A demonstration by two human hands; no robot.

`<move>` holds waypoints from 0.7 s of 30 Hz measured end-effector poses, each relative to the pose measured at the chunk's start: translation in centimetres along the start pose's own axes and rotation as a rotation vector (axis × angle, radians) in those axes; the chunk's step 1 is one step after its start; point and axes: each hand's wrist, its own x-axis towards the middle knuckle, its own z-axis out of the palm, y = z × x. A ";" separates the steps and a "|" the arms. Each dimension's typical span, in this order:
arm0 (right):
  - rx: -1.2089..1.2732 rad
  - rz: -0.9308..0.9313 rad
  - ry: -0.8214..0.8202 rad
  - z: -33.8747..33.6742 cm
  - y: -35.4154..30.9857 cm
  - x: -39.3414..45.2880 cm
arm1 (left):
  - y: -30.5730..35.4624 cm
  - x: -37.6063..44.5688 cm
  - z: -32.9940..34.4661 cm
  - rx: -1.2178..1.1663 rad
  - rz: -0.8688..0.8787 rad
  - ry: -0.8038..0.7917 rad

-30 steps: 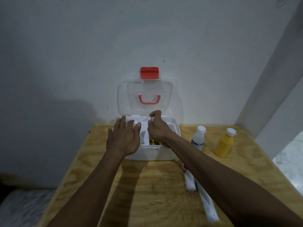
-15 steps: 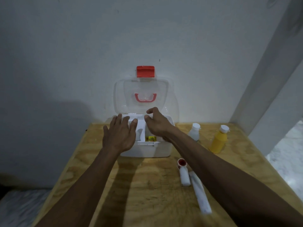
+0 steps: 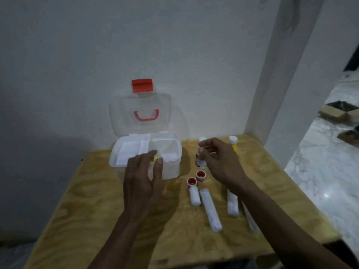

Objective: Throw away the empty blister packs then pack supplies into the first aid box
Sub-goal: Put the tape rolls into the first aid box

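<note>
The white first aid box (image 3: 171,150) stands at the back of the wooden table, its clear lid (image 3: 124,113) with red handle and red latch tipped up against the wall. A small yellow item (image 3: 156,159) lies in its front compartment. My left hand (image 3: 143,177) hovers over the box's front edge, fingers apart, holding nothing. My right hand (image 3: 219,162) hangs loosely open just in front of a white bottle (image 3: 200,165), partly hiding a yellow bottle (image 3: 233,143). Two red-centred tape rolls (image 3: 200,175) and several white bandage rolls (image 3: 210,209) lie between my arms.
The wooden table (image 3: 93,200) sits in a corner with a white wall behind and a white pillar (image 3: 279,74) at the right. Beyond the right edge, cardboard boxes (image 3: 338,113) lie on a marble floor. One bandage roll (image 3: 250,220) lies partly under my right forearm.
My right hand left the box and moved right, over the white bottle. My left hand drew back from the box's tray to its front edge. The view shifted, showing more bandage rolls.
</note>
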 end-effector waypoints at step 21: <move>-0.352 -0.011 -0.058 2.0 8.0 -1.4 | -2.0 -3.9 6.3 0.072 0.059 -0.417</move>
